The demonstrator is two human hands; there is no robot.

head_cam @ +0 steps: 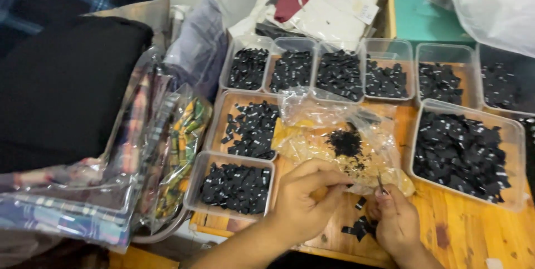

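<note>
Sorting small black tags at the table's (pixel 473 230) front edge.
My left hand (pixel 304 199) pinches one tag; my right hand (pixel 393 221) grips a thin tool (pixel 380 183) over loose tags (pixel 359 225); trimming, I judge, needs steadiness.

Both hands sit low and close together: the left hand (pixel 305 196) curls with fingertips pinched, the right hand (pixel 394 221) is closed, fingers tucked.

Nine clear trays (pixel 511 135) of black tags (pixel 457 152); two hands (pixel 304 196).
</note>
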